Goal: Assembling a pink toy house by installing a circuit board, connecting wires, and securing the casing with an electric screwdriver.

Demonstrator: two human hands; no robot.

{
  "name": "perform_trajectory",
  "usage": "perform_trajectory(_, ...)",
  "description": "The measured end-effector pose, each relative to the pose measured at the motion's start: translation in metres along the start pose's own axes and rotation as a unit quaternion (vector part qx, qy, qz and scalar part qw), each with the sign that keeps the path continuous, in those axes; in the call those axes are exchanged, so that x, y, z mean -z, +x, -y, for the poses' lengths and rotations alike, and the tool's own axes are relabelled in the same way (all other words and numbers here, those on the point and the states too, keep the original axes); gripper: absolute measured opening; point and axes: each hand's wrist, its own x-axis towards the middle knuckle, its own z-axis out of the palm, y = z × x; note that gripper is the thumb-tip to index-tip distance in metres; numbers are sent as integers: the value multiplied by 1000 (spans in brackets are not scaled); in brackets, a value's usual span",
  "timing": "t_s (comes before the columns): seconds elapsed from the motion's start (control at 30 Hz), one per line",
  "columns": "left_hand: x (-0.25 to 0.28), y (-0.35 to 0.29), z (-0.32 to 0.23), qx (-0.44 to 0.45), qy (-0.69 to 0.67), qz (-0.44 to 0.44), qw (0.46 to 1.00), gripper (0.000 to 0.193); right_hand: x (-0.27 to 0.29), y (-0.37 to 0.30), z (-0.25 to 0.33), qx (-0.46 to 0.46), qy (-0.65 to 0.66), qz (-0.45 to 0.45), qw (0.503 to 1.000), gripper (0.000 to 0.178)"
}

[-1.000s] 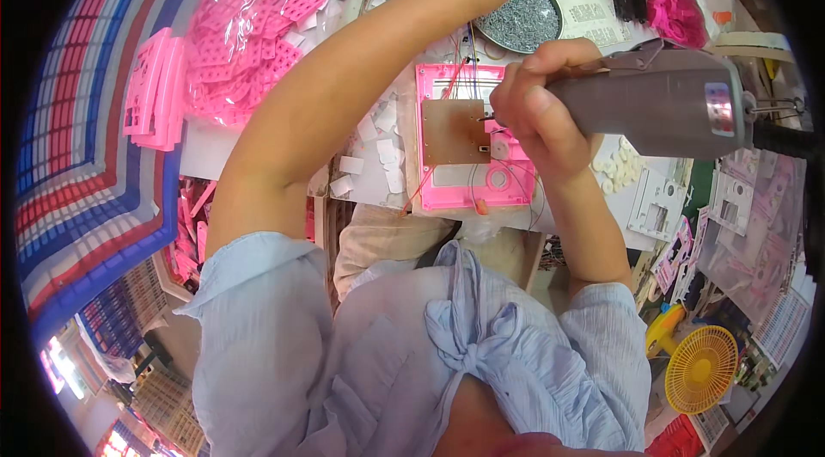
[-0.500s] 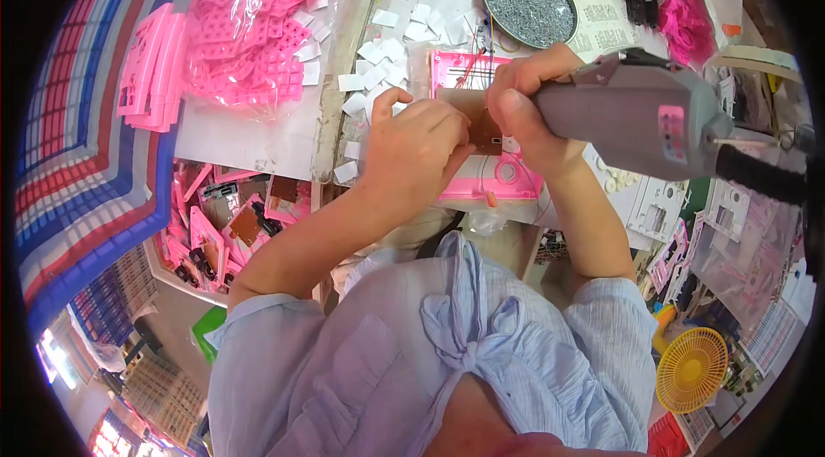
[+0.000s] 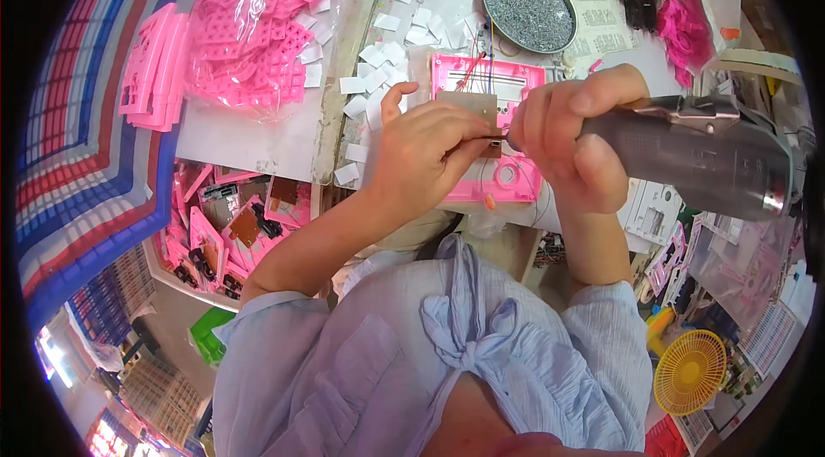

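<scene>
My right hand (image 3: 571, 139) is wrapped round a grey electric screwdriver (image 3: 687, 147), tilted nearly flat with its tip pointing left. At that tip, the thumb and forefinger of my left hand (image 3: 425, 143) are pinched together; whatever they hold is too small to make out. Just beneath both hands lies a pink plastic housing (image 3: 531, 79), with a round ring in its near part. A brown circuit board (image 3: 471, 101) rests on the housing, partly covered by my left fingers. Thin red and dark wires run up from the board's far side.
A round tin of small screws (image 3: 529, 10) stands beyond the housing. White paper pieces (image 3: 375, 79) lie scattered to the left, beside a clear bag of pink parts (image 3: 249, 36). Below the table edge at left is a bin of pink pieces (image 3: 206, 238). A yellow fan (image 3: 690, 371) stands lower right.
My right hand has swung the screwdriver round, lowering its back end and bringing its tip to my left fingers. My left hand has shifted slightly right, and more of the housing shows.
</scene>
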Motion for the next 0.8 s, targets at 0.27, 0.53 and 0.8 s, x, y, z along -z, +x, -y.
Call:
perform_trajectory(0.27,18,75,25,-30,-51,222,973,12,10,-3,4,20,1,-23,1000,29)
perform_trajectory(0.53,-67,186,76,-92,388,131,908,15,4,-13,-10,-40,-64,-17,997,27)
perform_trajectory(0.8,-70,197,78,-111,401,177,892,15,-5,-30,-21,-89,-102,-17,991,27)
